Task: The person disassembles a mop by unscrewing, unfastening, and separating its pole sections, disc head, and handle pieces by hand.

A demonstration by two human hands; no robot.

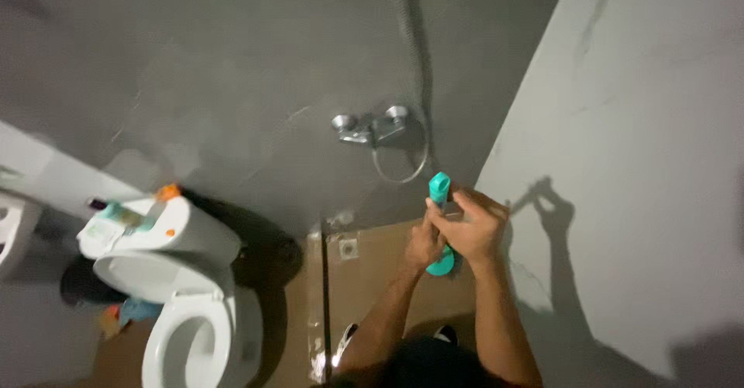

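Note:
I hold a teal plastic bottle (441, 189) upright in front of me, near the corner of a dim bathroom. My right hand (470, 227) wraps around its upper body just below the cap. My left hand (424, 246) grips the bottle lower down, and the bottle's rounded base shows beneath both hands. Both forearms reach up from the bottom of the view.
A chrome shower mixer tap (373, 128) with a looping hose (411, 62) is on the grey wall ahead. A white toilet (186, 310) with bottles on its cistern stands at the left. A light wall (643, 163) is at the right, brown floor tiles (372, 248) below.

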